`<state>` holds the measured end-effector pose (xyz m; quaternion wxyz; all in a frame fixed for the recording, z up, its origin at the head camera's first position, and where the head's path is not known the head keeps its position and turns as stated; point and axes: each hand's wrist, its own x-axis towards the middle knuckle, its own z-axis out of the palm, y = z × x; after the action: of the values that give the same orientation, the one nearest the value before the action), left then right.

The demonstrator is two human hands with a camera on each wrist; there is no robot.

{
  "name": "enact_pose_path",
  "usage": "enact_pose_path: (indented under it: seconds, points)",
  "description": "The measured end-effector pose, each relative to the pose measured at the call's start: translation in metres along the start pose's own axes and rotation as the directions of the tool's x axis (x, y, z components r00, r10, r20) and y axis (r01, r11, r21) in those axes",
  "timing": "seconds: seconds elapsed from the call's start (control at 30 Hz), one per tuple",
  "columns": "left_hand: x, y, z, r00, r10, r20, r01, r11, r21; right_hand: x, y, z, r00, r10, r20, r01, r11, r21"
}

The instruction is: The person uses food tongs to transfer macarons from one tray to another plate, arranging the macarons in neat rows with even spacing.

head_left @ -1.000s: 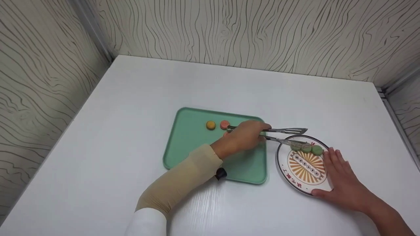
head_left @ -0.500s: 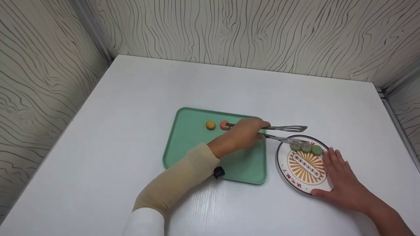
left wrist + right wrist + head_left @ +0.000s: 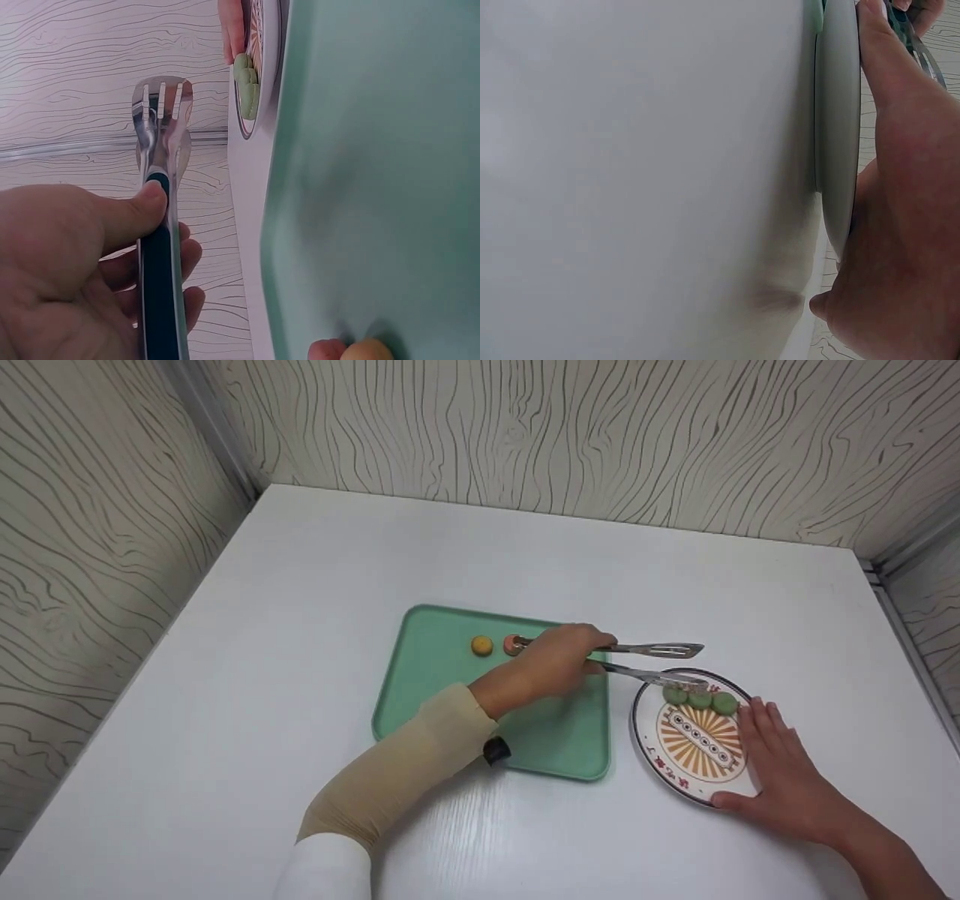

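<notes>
My left hand (image 3: 551,664) grips metal tongs (image 3: 649,649) by their dark handle, above the right side of the green tray (image 3: 435,697). The tongs' slotted ends (image 3: 161,101) point right, spread apart with nothing between them. One end overlaps three green macarons (image 3: 700,700) in the head view; they lie in a row on a patterned white plate (image 3: 664,776). My right hand (image 3: 784,784) rests on the plate's right rim, fingers extended and thumb along the near edge. On the tray are a yellow macaron (image 3: 481,645) and a pink macaron (image 3: 511,644), partly covered by the tongs' handle end.
A white table (image 3: 300,622) bears the tray and, to its right, the plate. Behind stands a wall (image 3: 525,435) with a wood-grain pattern, and a similar panel (image 3: 75,547) rises at the left. A small black object (image 3: 496,751) shows beside the left sleeve.
My left hand and the tongs have shifted slightly back and to the left. The handle end now covers more of the pink macaron. My right hand and the plate have stayed put.
</notes>
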<state>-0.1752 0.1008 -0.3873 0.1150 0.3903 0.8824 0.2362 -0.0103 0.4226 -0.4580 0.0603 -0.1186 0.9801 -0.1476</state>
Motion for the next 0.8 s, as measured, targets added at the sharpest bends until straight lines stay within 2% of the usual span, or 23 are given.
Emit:
enact_pose_path:
  seconds: [0.2, 0.5, 0.8]
  points:
    - [-0.003, -0.001, -0.001, 1.000, -0.028, 0.011, 0.029, 1.000, -0.013, 0.001, 0.001, 0.000, 1.000, -0.002, 0.000, 0.002, 1.000, 0.004]
    - [-0.013, -0.006, -0.008, 1.000, -0.010, -0.013, 0.010, 1.000, 0.001, 0.002, 0.003, 0.000, 0.999, -0.033, -0.021, 0.033, 0.999, 0.015]
    - [-0.025, -0.018, -0.014, 0.999, 0.007, -0.031, -0.008, 0.999, -0.051, 0.000, 0.002, 0.001, 1.000, -0.026, -0.016, 0.027, 0.999, 0.022]
